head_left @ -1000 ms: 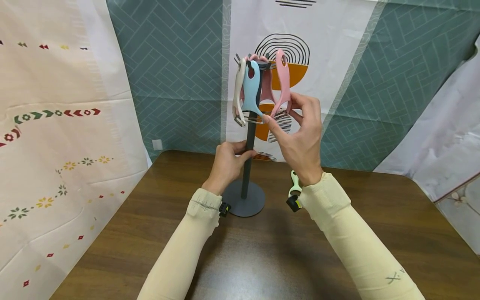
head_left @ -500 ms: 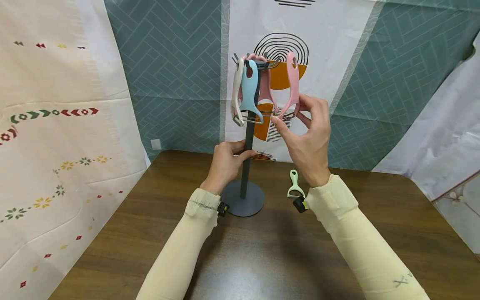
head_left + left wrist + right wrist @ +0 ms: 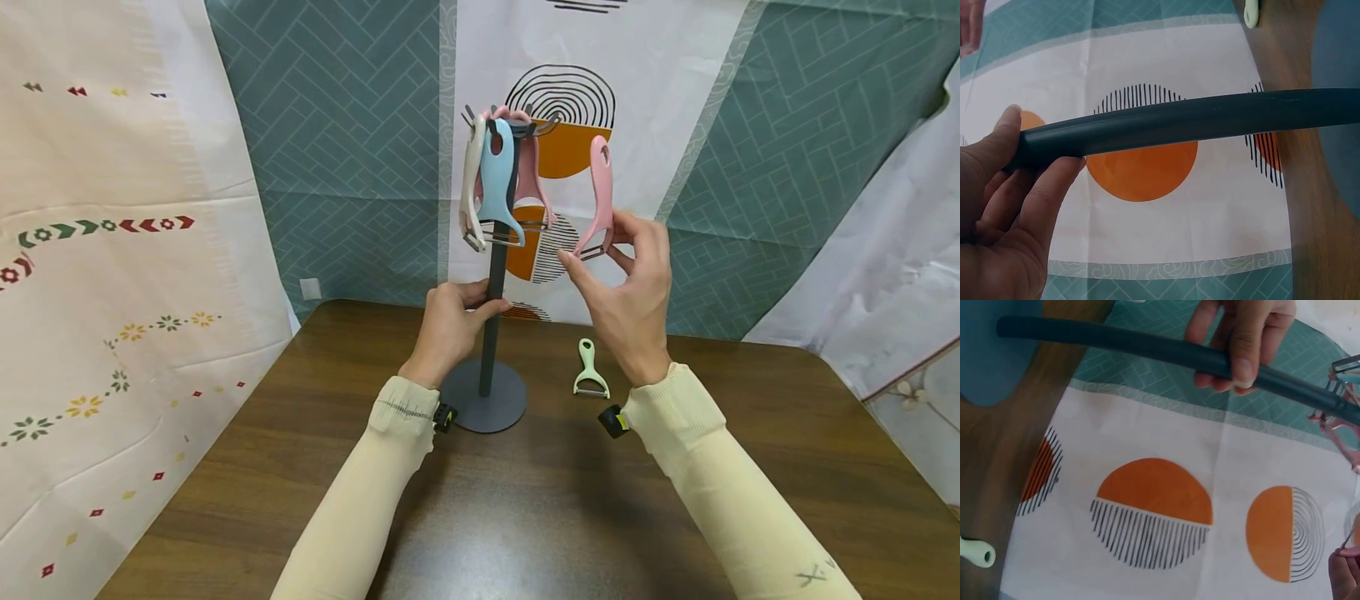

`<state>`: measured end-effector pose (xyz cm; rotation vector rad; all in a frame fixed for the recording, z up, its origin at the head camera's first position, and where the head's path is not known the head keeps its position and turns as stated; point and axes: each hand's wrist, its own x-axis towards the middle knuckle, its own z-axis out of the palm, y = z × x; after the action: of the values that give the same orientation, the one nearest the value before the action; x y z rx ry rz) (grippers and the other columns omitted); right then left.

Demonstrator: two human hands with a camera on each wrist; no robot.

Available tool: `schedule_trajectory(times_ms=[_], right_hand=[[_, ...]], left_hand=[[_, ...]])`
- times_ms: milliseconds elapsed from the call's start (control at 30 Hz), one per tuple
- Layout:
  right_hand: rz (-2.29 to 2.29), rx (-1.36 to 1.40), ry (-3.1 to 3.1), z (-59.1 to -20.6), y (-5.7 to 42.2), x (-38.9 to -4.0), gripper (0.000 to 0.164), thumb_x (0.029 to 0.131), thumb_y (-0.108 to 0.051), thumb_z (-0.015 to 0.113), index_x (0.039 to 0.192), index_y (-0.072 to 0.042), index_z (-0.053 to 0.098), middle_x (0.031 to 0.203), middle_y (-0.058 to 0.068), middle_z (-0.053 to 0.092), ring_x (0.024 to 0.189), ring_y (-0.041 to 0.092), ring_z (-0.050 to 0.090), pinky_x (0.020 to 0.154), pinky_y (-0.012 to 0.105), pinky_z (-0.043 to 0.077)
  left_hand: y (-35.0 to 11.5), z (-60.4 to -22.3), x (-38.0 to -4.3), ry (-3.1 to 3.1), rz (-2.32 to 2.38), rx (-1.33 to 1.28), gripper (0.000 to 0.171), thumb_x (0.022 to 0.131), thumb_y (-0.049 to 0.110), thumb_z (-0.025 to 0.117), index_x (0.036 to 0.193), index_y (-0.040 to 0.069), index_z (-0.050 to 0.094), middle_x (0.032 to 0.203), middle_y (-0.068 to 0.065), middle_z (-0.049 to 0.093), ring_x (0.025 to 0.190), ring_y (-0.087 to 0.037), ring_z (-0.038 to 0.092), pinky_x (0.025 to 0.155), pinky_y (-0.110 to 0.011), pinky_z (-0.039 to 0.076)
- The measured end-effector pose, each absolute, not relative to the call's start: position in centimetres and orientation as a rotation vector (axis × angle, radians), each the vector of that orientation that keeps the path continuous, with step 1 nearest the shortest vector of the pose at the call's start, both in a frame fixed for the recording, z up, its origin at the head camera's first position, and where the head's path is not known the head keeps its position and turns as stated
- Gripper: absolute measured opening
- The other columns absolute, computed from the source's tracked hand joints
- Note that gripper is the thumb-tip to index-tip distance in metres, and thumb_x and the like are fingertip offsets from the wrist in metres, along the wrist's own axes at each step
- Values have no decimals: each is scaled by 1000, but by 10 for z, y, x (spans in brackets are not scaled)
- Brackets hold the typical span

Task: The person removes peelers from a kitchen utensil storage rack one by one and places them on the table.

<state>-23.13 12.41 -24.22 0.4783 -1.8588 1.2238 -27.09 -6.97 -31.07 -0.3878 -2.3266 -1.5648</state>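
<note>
My left hand (image 3: 452, 327) grips the dark grey pole of a stand (image 3: 491, 342), thumb on one side and fingers on the other, as the left wrist view also shows. With thumb and fingers my right hand (image 3: 633, 287) pinches a pink peeler (image 3: 602, 187) near its blade end, the handle pointing up, to the right of the stand and apart from it. On the stand's top hooks hang a light blue peeler (image 3: 497, 179), a white peeler (image 3: 472, 183) and pink peelers (image 3: 529, 171) behind. A pale green peeler (image 3: 589, 367) lies on the table below my right hand.
The stand's round base (image 3: 487, 408) rests on the brown wooden table (image 3: 360, 500). Bare grey hooks (image 3: 551, 125) stick out at the stand's upper right. Patterned cloth (image 3: 352, 150) hangs behind the table, and a cream cloth (image 3: 112, 292) hangs at the left.
My right hand has drawn the pink peeler off to the right, away from the hooks, and then lowered it. The pale green peeler has come into full view. My left hand stays on the pole.
</note>
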Motion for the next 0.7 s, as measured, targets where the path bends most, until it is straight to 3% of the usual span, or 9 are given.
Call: schedule_trajectory(times_ms=[133,400,567,700], right_hand=[[1194,446,-1894,-254,133,-239,58,82,-11,86,133,2,60,122,23,53,110,25,54,102,32,56],[1172,408,-1925,-280,152,-257,64,80,-22,89,138,-18,62,120,12,55,106,12,53,99,29,57],[1130,394,-1954,-290,159,-257,63,81,-26,88,137,-17,63,116,12,54,106,9,51,99,27,57],[1108,382,-1990,-297,165,-257,64,82,-27,88,138,-13,62,116,14,55,106,12,52,101,32,57]], left_hand=[[-70,-311,-271,-2329,-1572,-386,36,90,17,78,125,6,73,112,-8,78,104,-21,76,88,-38,62],[-68,-312,-271,-2327,-1549,-368,38,92,19,77,127,6,72,113,-8,78,104,-21,76,84,-37,63],[-67,-314,-271,-2300,-1542,-424,37,95,18,74,129,5,70,115,-11,77,103,-20,76,83,-36,63],[-68,-315,-270,-2298,-1512,-442,34,96,18,73,128,6,71,114,-11,77,103,-20,76,84,-36,63]])
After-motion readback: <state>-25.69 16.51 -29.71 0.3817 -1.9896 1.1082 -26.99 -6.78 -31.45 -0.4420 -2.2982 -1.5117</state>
